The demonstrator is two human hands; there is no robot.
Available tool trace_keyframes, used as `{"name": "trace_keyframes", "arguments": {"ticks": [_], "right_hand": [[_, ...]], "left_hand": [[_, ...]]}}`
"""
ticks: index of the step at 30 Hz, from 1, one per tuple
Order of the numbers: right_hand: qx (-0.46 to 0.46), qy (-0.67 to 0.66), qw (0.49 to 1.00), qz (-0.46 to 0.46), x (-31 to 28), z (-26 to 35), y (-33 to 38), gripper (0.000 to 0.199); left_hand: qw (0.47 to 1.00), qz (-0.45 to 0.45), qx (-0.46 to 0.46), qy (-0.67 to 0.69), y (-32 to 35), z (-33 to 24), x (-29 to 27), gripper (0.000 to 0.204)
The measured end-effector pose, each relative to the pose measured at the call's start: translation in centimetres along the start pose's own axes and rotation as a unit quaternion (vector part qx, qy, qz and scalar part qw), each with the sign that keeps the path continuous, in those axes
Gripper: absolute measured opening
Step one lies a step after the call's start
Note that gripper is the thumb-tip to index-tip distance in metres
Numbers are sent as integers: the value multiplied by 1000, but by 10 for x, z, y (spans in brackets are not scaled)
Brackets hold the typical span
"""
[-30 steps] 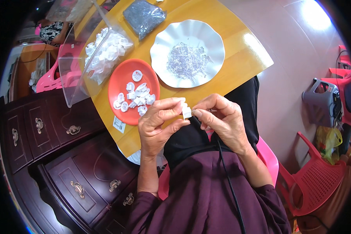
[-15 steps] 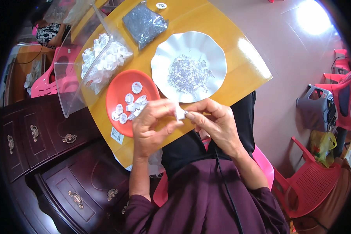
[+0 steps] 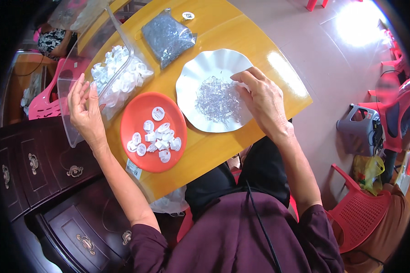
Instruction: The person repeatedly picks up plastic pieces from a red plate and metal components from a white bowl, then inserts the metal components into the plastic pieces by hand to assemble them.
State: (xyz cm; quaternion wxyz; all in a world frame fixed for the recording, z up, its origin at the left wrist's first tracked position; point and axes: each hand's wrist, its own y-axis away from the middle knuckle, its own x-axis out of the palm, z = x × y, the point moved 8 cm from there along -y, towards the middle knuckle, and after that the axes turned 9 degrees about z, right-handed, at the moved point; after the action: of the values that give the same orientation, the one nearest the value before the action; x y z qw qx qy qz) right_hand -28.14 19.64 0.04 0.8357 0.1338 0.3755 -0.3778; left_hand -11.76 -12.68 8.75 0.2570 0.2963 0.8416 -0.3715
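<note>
The right hand lies over the right rim of the white plate, fingers curled down toward the heap of small clear pins; whether the fingertips already pinch one cannot be told from here. The left hand is spread and empty, palm turned toward the open mouth of the clear bag, just beside the white caps piled inside it. Between the two hands sits the red plate with a small cluster of white pieces near its middle. A second bag of grey bits lies sealed at the far side of the yellow surface.

The step looks like fetching one part with each hand. To do it well, the right hand should tease a single pin off the edge of the heap rather than dig into the middle, since the pins are thin, clear and likely to cling together. The left should take one cap from the top of the pile near the bag's mouth and leave the bag where it lies. Bringing both parts together low over the red plate would catch any drop.
</note>
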Motion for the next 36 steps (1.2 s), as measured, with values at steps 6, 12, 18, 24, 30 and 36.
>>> {"name": "trace_keyframes", "arguments": {"ticks": [6,12,18,24,30,36], "right_hand": [[-27,47,998,44,12,-1,-11,13],[-26,68,995,73,15,0,-11,11],[-22,58,996,66,6,2,-5,9],[-20,-48,998,36,-3,3,7,11],[-9,-110,994,28,-11,13,15,14],[-16,-157,986,51,-5,39,30,17]], "left_hand": [[999,-15,31,-33,-1,-8,2,27],[996,-18,38,-83,2,-13,1,24],[987,-71,106,-94,17,-31,-4,22],[991,-28,122,-47,69,-76,23,22],[982,123,90,112,104,-100,87,23],[970,154,173,78,121,-155,111,34]]}}
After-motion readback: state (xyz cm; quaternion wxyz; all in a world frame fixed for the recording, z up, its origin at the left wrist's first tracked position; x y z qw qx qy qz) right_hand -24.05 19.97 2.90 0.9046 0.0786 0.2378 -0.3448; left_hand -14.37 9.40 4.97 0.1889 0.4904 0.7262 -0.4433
